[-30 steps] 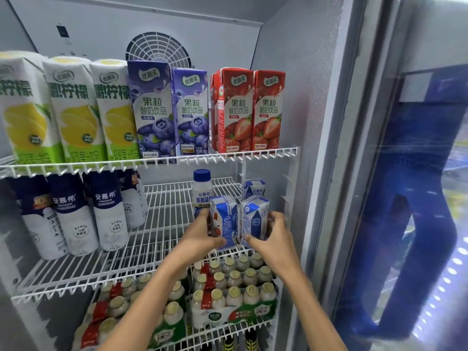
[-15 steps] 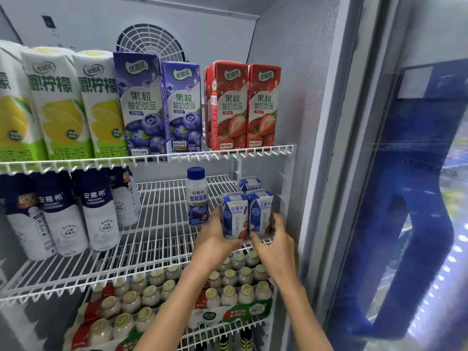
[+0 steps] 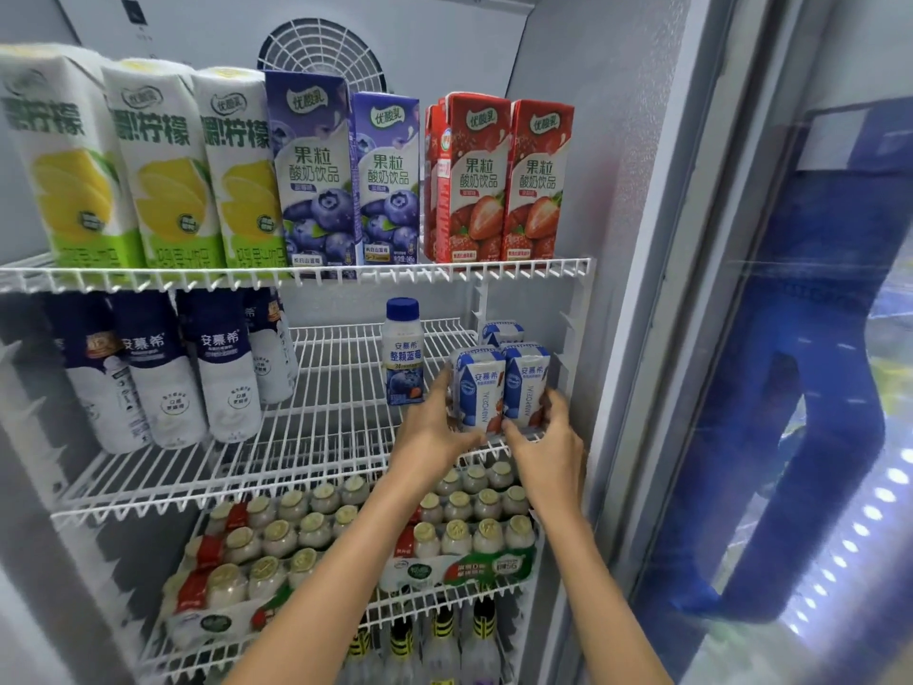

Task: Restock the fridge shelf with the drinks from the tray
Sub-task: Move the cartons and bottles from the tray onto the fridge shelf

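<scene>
Two small blue-and-white yogurt cartons stand side by side at the right front of the middle wire shelf. My left hand grips the left carton from its left side. My right hand grips the right carton at its lower right. A third small carton stands behind them by the fridge wall. A blue-capped blueberry yogurt bottle stands just left of the cartons. The tray is out of view.
Tall lemon, blueberry and strawberry cartons fill the top shelf. White-and-navy bottles stand at the middle shelf's left. Packs of small bottles fill the shelf below. The open glass door is at my right.
Both hands have pushed the two small cartons further back and right on the middle shelf, closer to the third carton. My view has shifted slightly.
</scene>
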